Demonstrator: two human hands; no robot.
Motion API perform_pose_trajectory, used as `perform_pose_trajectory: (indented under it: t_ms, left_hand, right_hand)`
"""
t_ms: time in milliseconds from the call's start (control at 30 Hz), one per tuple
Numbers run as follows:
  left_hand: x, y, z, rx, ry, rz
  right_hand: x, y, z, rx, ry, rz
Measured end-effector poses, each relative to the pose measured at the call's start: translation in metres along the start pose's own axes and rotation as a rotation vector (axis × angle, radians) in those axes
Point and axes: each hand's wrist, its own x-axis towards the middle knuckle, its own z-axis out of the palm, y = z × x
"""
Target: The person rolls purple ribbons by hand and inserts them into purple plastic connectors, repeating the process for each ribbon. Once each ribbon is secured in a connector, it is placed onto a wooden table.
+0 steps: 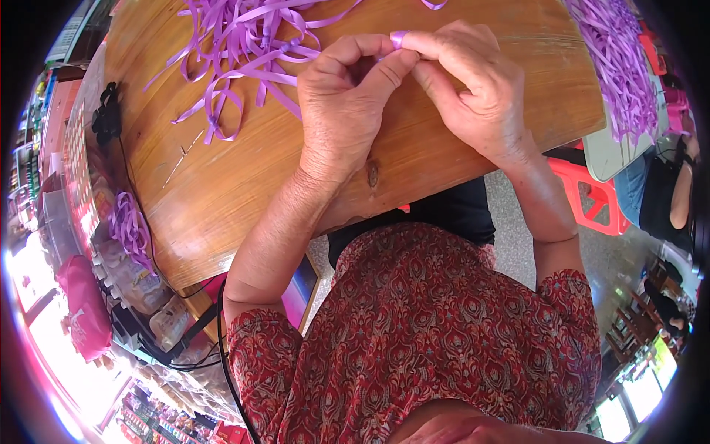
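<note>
Both my hands meet over the far middle of the wooden table (pixel 414 163), fingertips pinched together. Between them shows a small piece of purple ribbon (pixel 399 38), folded or looped at the fingertips. My left hand (pixel 347 96) grips it between thumb and index finger. From the other side my right hand (pixel 477 89) pinches the same ribbon; how it is folded is mostly hidden by the fingers. Just left of my left hand lies a loose heap of purple ribbon strips (pixel 248 44), some with small knots, trailing toward my wrist.
A thin metal needle-like tool (pixel 183 159) lies on the table's left part. A black cable (pixel 133 170) runs along the left edge, by a purple ribbon bundle (pixel 132 229). More purple ribbons (pixel 617 66) hang at right, above a red stool (pixel 588 196). Another person (pixel 669 189) sits there.
</note>
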Motion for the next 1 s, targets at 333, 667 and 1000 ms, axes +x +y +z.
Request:
perform_pose_trajectory:
  t_ms: [333,667,1000]
  left_hand:
    - [-0.003,0.009,-0.004,-0.138,-0.105,-0.144]
    - [-0.004,0.006,-0.002,0.083,-0.005,-0.114]
    - [-0.002,0.017,-0.011,0.078,-0.016,-0.188]
  right_hand:
    - [-0.003,0.008,-0.010,0.925,-0.210,0.620]
    - [0.004,0.003,-0.014,-0.220,-0.179,-0.178]
    - [0.026,0.013,-0.019,-0.189,-0.165,-0.583]
